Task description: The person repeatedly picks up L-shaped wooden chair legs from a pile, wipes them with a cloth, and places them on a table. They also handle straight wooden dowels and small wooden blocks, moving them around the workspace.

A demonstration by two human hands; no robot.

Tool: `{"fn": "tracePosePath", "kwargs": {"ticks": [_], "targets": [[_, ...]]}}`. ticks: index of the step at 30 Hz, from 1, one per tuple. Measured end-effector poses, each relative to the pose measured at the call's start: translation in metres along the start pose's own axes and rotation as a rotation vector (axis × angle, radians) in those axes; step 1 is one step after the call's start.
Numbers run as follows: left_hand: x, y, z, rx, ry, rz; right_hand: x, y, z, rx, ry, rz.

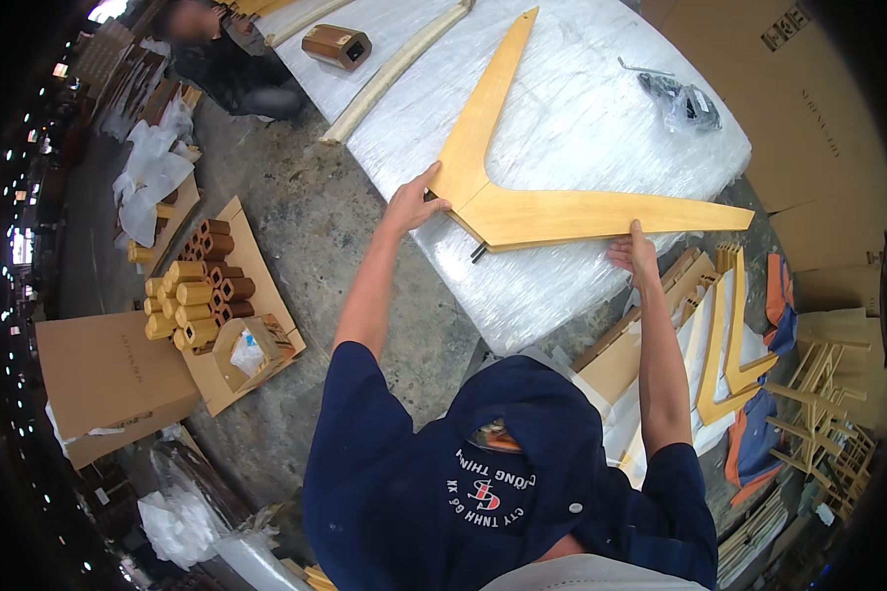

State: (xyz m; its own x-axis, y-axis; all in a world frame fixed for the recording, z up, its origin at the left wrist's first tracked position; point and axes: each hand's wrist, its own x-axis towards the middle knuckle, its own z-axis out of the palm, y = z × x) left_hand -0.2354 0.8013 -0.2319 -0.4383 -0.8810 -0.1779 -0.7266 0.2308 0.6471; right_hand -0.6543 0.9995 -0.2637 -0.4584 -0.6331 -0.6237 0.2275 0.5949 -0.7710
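Note:
A light-wood V-shaped furniture leg (522,212) lies over the table, its two tapering arms reaching away and to the right. My left hand (414,204) grips it by the corner, with thumb and fingers on either side of the edge. Farther along the right arm, my right hand (638,258) holds the near edge, thumb on top and fingers partly hidden beneath. Two short dark pins (479,253) stick out of the leg's corner between my hands. Plastic wrap covers the tabletop (522,295) under the leg.
On the table are a brown hexagonal wooden block (336,46), a long wrapped strip (399,74) and a bag of dark hardware (685,103). Stacked wooden blocks (202,286) stand on cardboard at left. More V-shaped legs (729,345) lie at right. Another person (232,64) sits far left.

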Motion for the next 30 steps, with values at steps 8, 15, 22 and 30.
{"fn": "tracePosePath", "kwargs": {"ticks": [8, 15, 22, 30], "targets": [[-0.013, -0.009, 0.0, 0.023, 0.007, 0.006, -0.003, 0.006, 0.008, 0.005, 0.003, -0.062], [-0.016, 0.088, 0.024, 0.573, -0.09, 0.338, -0.019, 0.043, 0.013, -0.167, -0.149, -0.179], [0.005, 0.15, 0.111, 0.635, -0.217, 0.441, -0.073, 0.098, -0.067, -0.097, -0.095, -0.089], [0.01, 0.173, 0.148, 0.724, -0.199, 0.345, -0.158, 0.285, -0.241, 0.198, 0.204, 0.151]]}}
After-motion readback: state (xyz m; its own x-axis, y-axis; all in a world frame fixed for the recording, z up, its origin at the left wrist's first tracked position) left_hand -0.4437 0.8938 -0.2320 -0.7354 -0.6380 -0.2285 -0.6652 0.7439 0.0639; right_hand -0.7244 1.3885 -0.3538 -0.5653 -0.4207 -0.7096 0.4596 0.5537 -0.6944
